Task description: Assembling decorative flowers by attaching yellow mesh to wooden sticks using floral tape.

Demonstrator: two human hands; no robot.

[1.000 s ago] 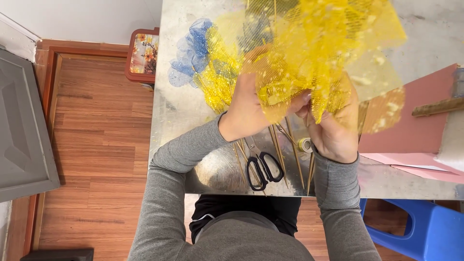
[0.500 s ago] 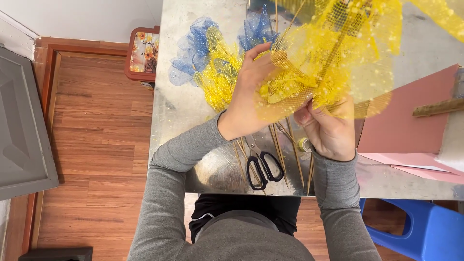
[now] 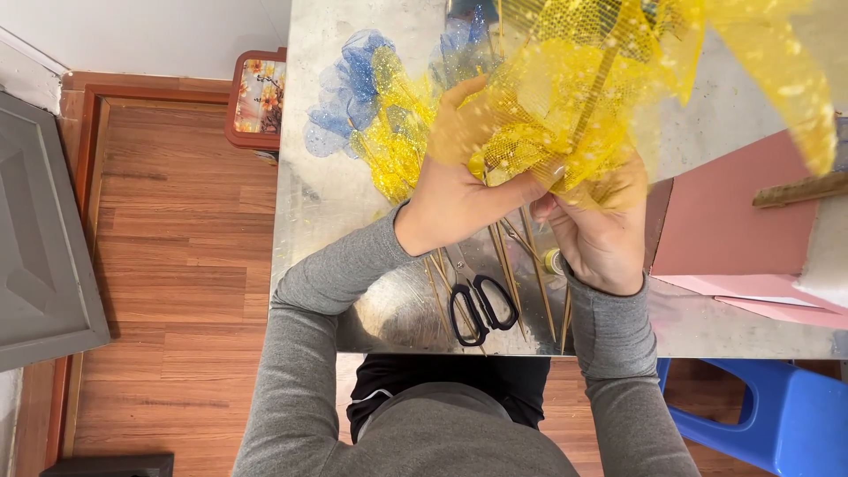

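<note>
Glittery yellow mesh netting [image 3: 565, 106], glossy metal tabletop [image 3: 353, 194], matt pink paper [image 3: 733, 221], wood-plank floor [image 3: 177, 265]

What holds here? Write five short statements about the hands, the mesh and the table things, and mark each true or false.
1. Both hands grip yellow mesh. True: the left hand and the right hand bunch it together above the table.
2. The scissors are in the right hand. False: they lie on the metal table, below the hands.
3. The scissors have black handles. True.
4. A blue mesh piece lies left of the hands. True.
5. The stool at lower right is red. False: it is blue.
</note>
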